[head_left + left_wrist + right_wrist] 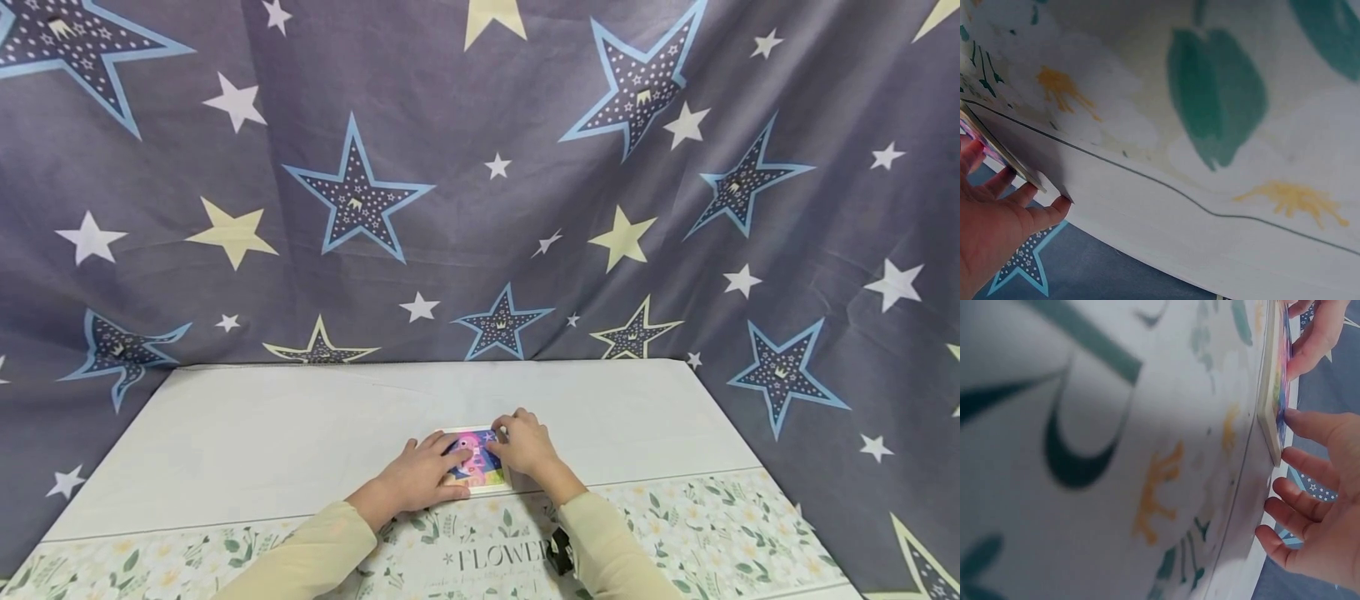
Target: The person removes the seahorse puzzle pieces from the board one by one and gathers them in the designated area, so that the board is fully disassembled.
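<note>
A small picture board [487, 477] with a pink sea creature on a blue background and a pale thick edge lies flat on the table. My left hand [420, 477] rests over its left side, fingers stretched onto the picture and thumb along the near edge. At the right side, my right hand [527, 446] touches the board with thumb on the picture and index finger by the edge. The right wrist view shows the other right fingers loosely bent beside the board [1267, 412]. In the left wrist view, left fingertips meet the board's edge [1007, 153].
The white table [285, 433] carries a floral mat [705, 525] with printed lettering along its near side. Behind and around it hangs a dark star-patterned cloth [450, 125]. A black object [558, 552] sits by the right sleeve.
</note>
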### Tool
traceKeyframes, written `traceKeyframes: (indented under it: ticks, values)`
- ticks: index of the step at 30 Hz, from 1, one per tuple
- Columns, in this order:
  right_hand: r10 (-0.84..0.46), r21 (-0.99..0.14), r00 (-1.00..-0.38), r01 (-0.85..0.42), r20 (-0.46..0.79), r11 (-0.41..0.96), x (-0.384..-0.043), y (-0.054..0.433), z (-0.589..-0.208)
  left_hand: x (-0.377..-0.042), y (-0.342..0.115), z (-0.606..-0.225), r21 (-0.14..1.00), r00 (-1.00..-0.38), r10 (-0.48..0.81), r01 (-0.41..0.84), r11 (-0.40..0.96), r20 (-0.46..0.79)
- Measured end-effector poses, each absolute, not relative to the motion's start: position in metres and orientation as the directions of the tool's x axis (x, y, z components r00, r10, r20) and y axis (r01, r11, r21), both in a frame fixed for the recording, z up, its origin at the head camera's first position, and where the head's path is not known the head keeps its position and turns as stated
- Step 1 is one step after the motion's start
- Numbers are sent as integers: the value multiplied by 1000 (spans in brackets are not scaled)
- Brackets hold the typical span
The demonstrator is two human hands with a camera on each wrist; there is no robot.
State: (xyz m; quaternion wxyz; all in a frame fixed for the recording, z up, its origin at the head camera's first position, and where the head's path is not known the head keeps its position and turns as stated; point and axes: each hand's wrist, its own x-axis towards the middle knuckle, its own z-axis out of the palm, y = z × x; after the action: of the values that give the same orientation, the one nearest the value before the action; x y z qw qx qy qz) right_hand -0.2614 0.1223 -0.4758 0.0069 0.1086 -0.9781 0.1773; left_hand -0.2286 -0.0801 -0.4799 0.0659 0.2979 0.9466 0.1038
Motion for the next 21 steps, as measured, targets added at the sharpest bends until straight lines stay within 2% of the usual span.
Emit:
traceKeyframes:
  ticks: [21]
  values:
    - [-143, -536, -989, -134, 25, 834, -264, 121, -479, -229, -80, -481, 230, -819, 569, 541, 809, -77]
